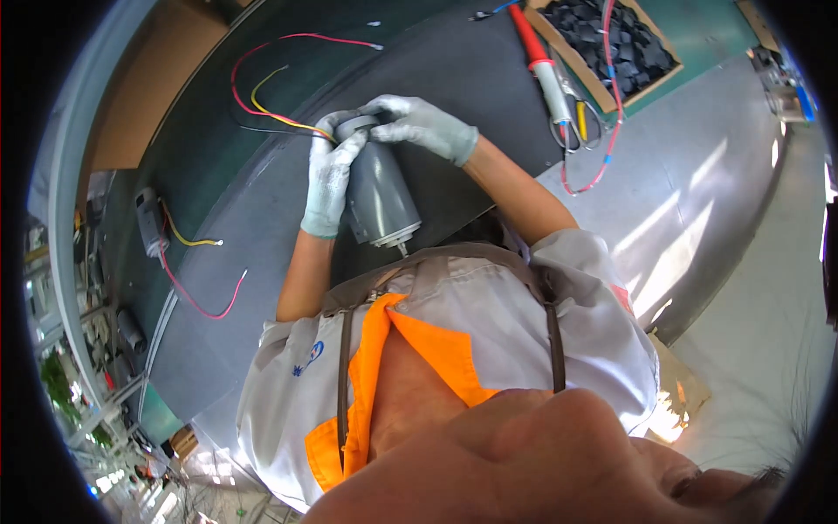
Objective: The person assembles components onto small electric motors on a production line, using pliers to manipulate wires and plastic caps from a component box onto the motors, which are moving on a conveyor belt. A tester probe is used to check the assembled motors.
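As I watch remotely, the grey cylinder (pixel 380 194) is at the near edge of the bench (pixel 253 218) | grip — gloved left hand (pixel 328 170) and right hand (pixel 426 129) pinching its far end | probably heavy, stiff, slick — cradle its body.

no wording can be read with certainty. a rounded blue emblem (pixel 315 352) stands on the left chest of the grey work shirt (pixel 489 306), just beside a dark strap (pixel 343 367). next to the emblem sit a few small blue characters (pixel 298 371), tilted and too small to make out. a reddish mark (pixel 622 299) shows on the right sleeve (pixel 580 260); whether it bears lettering cannot be told.
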The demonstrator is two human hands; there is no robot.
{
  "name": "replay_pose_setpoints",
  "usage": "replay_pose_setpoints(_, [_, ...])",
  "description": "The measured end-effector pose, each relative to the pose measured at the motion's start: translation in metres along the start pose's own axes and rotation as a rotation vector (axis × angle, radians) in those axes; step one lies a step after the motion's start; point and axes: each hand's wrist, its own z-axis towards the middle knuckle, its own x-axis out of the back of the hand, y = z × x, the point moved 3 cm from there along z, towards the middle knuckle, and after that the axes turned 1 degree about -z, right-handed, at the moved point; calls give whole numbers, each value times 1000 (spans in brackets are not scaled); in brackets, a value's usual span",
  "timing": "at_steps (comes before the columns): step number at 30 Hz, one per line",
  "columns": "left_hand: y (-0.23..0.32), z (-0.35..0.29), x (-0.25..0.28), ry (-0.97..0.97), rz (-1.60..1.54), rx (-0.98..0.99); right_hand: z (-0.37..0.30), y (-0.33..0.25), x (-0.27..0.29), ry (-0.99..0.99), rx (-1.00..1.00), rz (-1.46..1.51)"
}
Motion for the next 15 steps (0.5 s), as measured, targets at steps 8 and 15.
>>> replay_pose_setpoints(8, [-4,-1,5,-13,-28,73,-7,1,11,-169,-71,360])
replay_pose_setpoints(15, [-6,3,3,39,-8,94,-7,0,-15,224,-50,-50])
